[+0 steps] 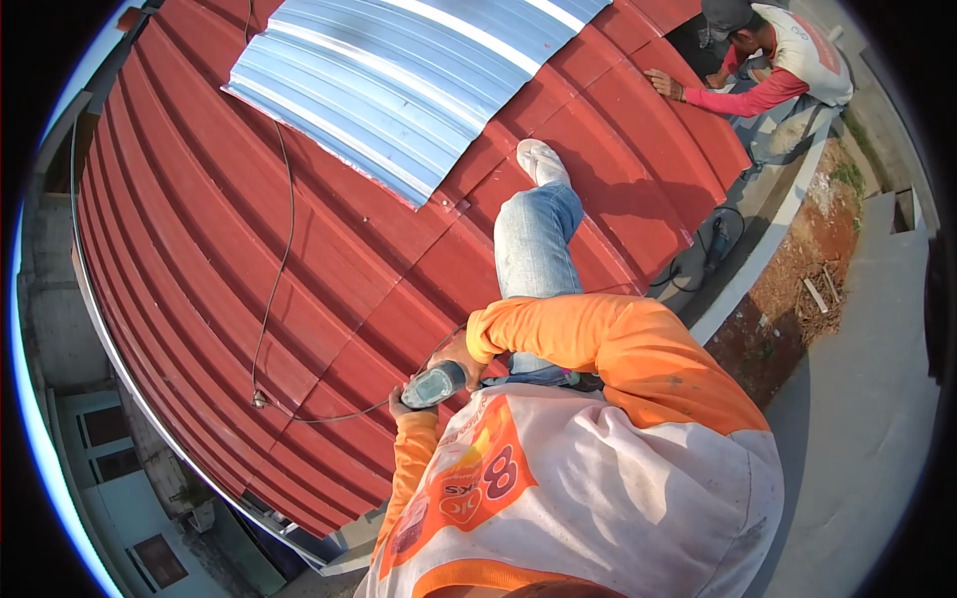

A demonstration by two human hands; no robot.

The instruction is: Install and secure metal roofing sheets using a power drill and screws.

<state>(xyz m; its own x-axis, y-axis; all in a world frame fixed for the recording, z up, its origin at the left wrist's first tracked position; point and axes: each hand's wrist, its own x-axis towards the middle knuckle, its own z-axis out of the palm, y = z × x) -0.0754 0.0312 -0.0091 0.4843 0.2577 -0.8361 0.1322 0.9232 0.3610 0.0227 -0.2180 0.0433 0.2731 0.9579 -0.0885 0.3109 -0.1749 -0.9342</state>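
Note:
I sit on a red corrugated metal roof (199, 249) that curves downward. My left hand (401, 405) grips the back of a grey-green corded power tool (435, 385) held against the roof sheet. My right hand (455, 351), in an orange sleeve, closes over the front of the same tool. Its black cable (271, 299) runs left from the tool, then up across the roof. My leg in blue jeans (533, 244) stretches up the slope and ends in a white shoe (541, 159).
A bare silver corrugated sheet (399, 80) lies on the red roof at the top. Another person (768, 70) crouches at the upper right with a hand on the roof. A second corded tool (716, 244) lies in the concrete gutter at the right. The roof edge drops off at the lower left.

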